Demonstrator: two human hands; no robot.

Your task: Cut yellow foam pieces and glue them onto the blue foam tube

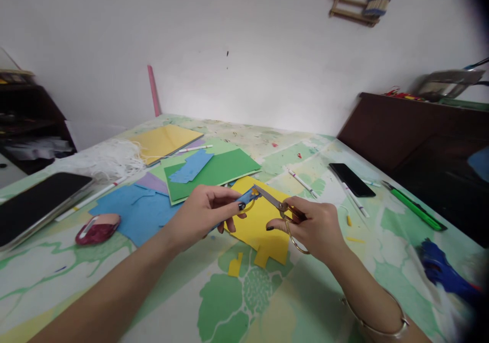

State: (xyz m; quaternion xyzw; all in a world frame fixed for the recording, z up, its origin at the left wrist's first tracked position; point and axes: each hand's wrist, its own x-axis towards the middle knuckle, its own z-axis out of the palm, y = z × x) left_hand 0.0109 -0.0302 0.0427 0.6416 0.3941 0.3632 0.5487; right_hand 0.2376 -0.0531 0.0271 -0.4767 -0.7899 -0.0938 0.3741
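Two-handed, seemingly at a trimming step: pinching a blue strip (244,199) in the closed left grip (208,208), above the yellow sheet (252,233) on the tabletop (171,302); holding scissors (271,198) in the closed right grip (319,226), tip at the strip's right end. Likely calls next for small, steady snips.

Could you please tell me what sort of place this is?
It looks like a craft corner, probably in a home: a floral table cover lies beneath a green sheet of paper, the right hand holds scissors, and a dark shelf unit stands at the left.
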